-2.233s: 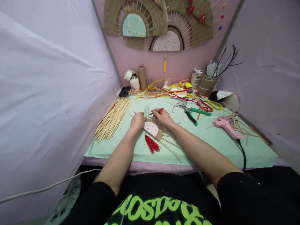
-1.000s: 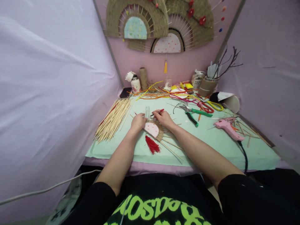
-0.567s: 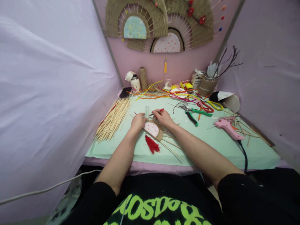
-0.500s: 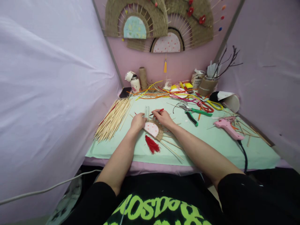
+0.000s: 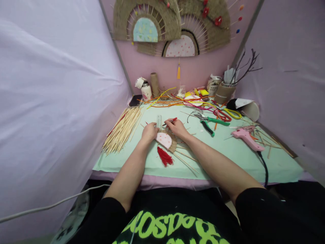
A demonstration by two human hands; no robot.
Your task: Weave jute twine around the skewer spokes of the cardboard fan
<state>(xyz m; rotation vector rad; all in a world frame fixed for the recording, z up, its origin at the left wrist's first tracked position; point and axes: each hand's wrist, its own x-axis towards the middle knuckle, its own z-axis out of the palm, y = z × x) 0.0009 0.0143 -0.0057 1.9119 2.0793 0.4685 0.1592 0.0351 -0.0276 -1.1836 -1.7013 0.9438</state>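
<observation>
A small half-round fan (image 5: 164,139) lies on the table, its pink spotted centre edged with woven twine and thin sticks fanning outward. My left hand (image 5: 150,131) is closed on the lower end of a clear ruler (image 5: 158,121), at the fan's upper left edge. In my right hand (image 5: 175,128) is a pen with a red cap (image 5: 174,119), its tip close to the ruler's right side; I cannot tell whether it touches a stick. Below the fan lies a red tassel (image 5: 165,157).
Loose bamboo sticks (image 5: 122,129) are heaped at the left. Green-handled pliers (image 5: 208,124) and a pink glue gun (image 5: 247,139) lie to the right. Coloured pipe cleaners (image 5: 167,98) stretch along the back, before a bottle (image 5: 146,90) and a can of twigs (image 5: 225,92).
</observation>
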